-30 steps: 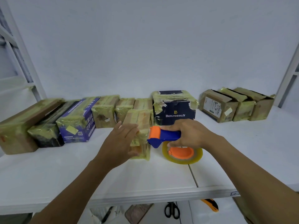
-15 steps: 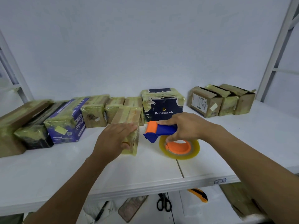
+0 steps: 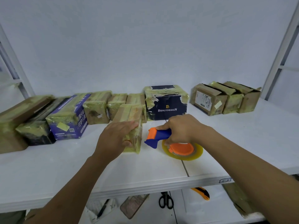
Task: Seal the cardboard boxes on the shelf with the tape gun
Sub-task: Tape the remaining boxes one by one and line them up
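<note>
A small cardboard box (image 3: 131, 111) wrapped in yellowish tape stands on the white shelf (image 3: 145, 172), pulled forward from the row. My left hand (image 3: 115, 137) lies flat against its left side, fingers straight along the top edge and thumb on the front face. My right hand (image 3: 181, 128) grips the blue handle of the tape gun (image 3: 159, 135). The gun's orange head points at the box's right side, a small gap away. Its tape roll (image 3: 182, 150) lies flat on the shelf.
Taped boxes line the wall: a purple box (image 3: 69, 120) at left, a navy box (image 3: 168, 107) behind the tape gun, three brown boxes (image 3: 226, 101) at right. Scissors (image 3: 165, 201), a yellow utility knife (image 3: 202, 192) and a phone (image 3: 134, 206) lie on the lower shelf.
The tape gun's head has drawn back a little to the right, off the box's side. My left hand stays on the box. The view has shifted slightly.
</note>
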